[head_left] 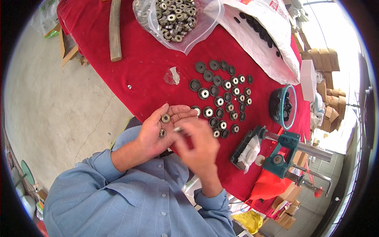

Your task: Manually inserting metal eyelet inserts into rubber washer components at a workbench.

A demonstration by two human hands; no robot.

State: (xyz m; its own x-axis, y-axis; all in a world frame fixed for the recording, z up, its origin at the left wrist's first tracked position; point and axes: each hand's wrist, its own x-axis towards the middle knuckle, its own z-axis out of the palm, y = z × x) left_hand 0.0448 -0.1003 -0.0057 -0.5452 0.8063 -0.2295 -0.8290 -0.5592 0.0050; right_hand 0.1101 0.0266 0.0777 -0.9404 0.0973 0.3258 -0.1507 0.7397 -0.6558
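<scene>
A: Setting: tabletop (142, 67) under a red cloth, bare concrete floor (59, 98) to the person's left, stacked cardboard boxes (327, 63) far right. Wide view from the head, looking down.

B: Left hand?

A: Left hand (158, 132) is palm up over the near edge of the tabletop, fingers half curled and thumb lifted, forearm in a blue sleeve coming from lower left. Two small metal bearings lie on it: one bearing (166, 118) near the finger bases, a second bearing (162, 133) lower on the palm. The grip is slack; the palm cradles them, nothing is pinched.

B: Right hand?

A: Right hand (197, 142) is seen back up, blurred, fingers bent toward the left palm, just beside it. A small bright piece (177, 128) shows at its fingertips. Whether that grip is closed on it, I cannot tell: blur.

B: Surroundings?

A: Just beyond the fingers, rows of round parts (223, 96) lie flat on the cloth, dark discs with pale centres in most. Farther back, a clear bag of bearings (175, 19), open, and a white sack (268, 35) with dark discs spilling at its mouth. A wooden stick (115, 29) lies at the left back. A scrap of clear plastic (172, 76) sits alone mid-cloth. Right: a teal-rimmed bowl (293, 106) of dark parts, and a green hand press (282, 152) at the tabletop's right edge.
</scene>
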